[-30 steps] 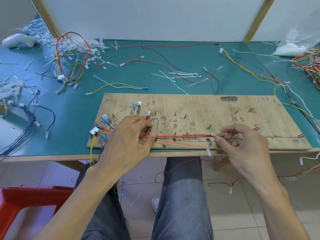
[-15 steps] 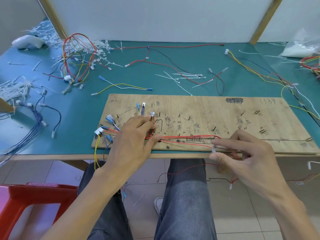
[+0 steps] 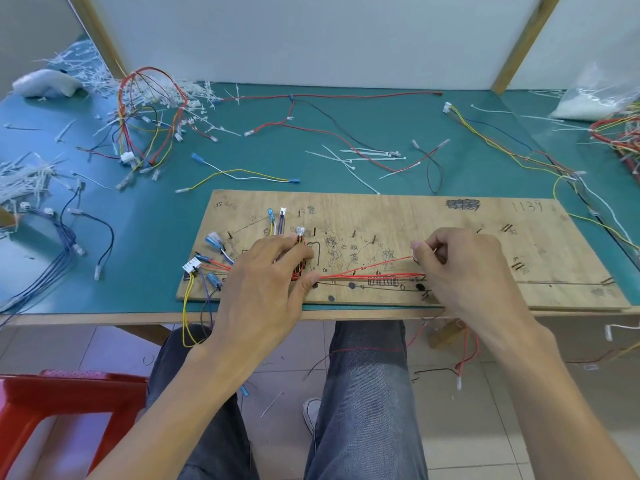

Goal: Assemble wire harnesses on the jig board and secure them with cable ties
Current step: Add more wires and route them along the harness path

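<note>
A wooden jig board [image 3: 415, 223] with pegs and pen marks lies at the table's front edge. Red wires [image 3: 367, 273] run along its lower part from a bundle of connectors [image 3: 204, 261] at its left end. My left hand [image 3: 266, 278] rests on the board over the bundle, fingers spread, thumb pressing the red wires down. My right hand [image 3: 464, 268] is over the board's middle, its curled fingers pinching the end of one red wire lifted off the board. Loose white cable ties [image 3: 367, 155] lie on the green table beyond the board.
Finished harnesses and wire heaps lie at the back left [image 3: 145, 123] and far right [image 3: 620, 136]. Blue wires [image 3: 52, 258] trail at the left. A pile of cut tie ends [image 3: 20, 181] sits on the left edge. A red stool [image 3: 52, 407] stands below left.
My right hand moved up from the board's front edge onto the board and closed on a red wire end, lifting it. My left hand stayed on the bundle.
</note>
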